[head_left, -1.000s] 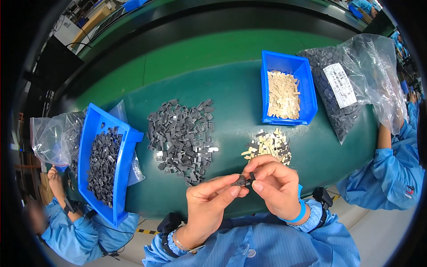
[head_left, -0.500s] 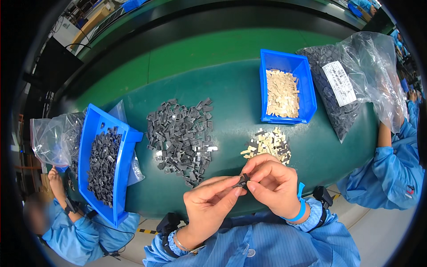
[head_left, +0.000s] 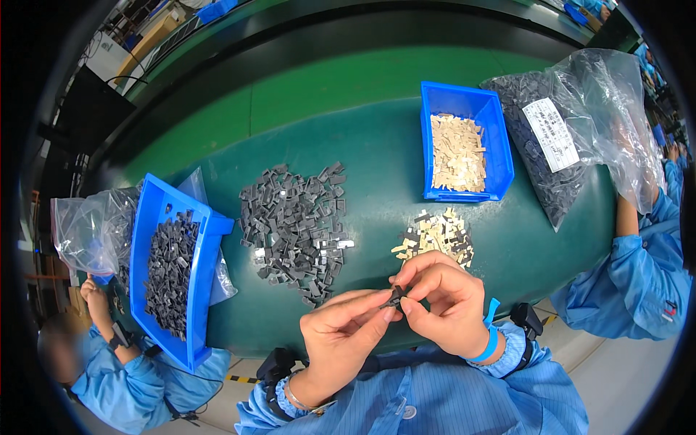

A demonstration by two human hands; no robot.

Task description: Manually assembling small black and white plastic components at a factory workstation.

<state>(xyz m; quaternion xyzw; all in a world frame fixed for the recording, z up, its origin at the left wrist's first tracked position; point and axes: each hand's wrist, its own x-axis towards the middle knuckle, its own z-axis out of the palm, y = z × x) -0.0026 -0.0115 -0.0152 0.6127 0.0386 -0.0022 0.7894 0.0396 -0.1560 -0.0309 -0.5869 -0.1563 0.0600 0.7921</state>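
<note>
Between my fingertips, close to the table's near edge, is a small dark plastic part (head_left: 394,297). My left hand (head_left: 344,330) pinches it from the left, thumb below and fingers above. From the other side my right hand (head_left: 448,301) grips it with thumb and fingertips. The fingers cover most of the part, so its full shape is hidden. Just beyond my right hand lies a small pile of cream and black pieces (head_left: 436,238). A larger heap of dark grey plastic parts (head_left: 293,221) spreads on the table ahead of my left hand.
A blue bin (head_left: 196,290) of small black parts stands at the left, with clear plastic bags around it. Another blue bin (head_left: 502,170) holds beige strips. Right of it lies a labelled clear bag (head_left: 540,163) of dark parts. Co-workers in blue sleeves (head_left: 623,290) sit on both sides.
Both hands stay in nearly the same place around the dark part, with only a slight shift of the fingers. The whole view has moved a little.
</note>
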